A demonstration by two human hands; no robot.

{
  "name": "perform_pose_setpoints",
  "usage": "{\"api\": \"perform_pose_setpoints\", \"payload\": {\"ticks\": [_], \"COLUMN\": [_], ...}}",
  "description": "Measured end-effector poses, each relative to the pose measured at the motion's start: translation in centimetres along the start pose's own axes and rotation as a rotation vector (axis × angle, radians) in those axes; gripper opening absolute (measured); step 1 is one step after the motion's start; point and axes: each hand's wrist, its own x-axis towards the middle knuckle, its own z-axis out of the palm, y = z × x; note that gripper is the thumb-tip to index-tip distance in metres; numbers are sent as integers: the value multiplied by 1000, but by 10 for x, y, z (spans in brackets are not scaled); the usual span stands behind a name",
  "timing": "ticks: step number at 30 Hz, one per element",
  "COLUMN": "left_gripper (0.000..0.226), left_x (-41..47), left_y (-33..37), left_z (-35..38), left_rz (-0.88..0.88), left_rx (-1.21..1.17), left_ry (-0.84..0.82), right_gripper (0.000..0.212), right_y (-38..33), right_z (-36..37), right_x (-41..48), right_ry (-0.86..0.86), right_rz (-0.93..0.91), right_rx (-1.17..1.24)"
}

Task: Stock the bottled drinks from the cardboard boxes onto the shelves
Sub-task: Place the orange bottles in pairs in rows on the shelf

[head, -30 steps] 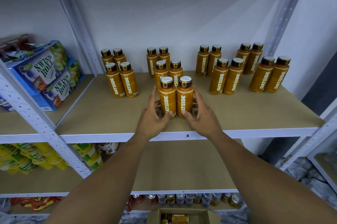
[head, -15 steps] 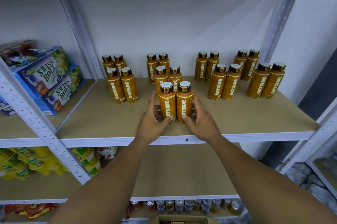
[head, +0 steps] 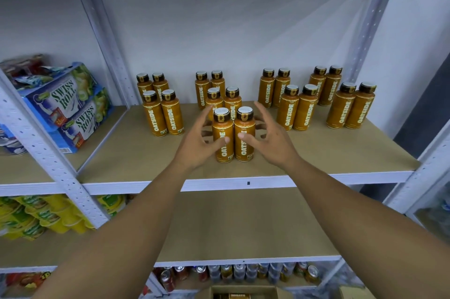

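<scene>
Box (cardboard) cut off, hands masking bottles

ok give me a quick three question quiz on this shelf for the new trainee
1. True or false: the two front bottles between the left hand and the right hand lie on their sides.
2. What is stacked to the left of the bottles? A) Swiss Roll boxes B) folded towels C) glass jars
3. How many bottles make up the middle cluster, front pair included?
Key: 1 false, they stand upright; 2 A; 3 six.
</scene>
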Motion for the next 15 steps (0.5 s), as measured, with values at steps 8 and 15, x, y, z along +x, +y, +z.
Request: {"api": "perform_pose_setpoints", "payload": {"ticks": [8,15], "left_gripper": [78,79], "left_x": [13,8], "left_y": [5,8], "left_z": [-6,-6], "left_rz": [7,-6], "left_rx": [58,60], "left_ry": [-32,-24], "right_gripper": [73,70], "right_y": [-9,-11], "right_z": [-6,-4], "right_x": [8,7], "right_ry": [-5,-13], "right_rz": [-49,-31], "right_rx": [-40,-17]}}
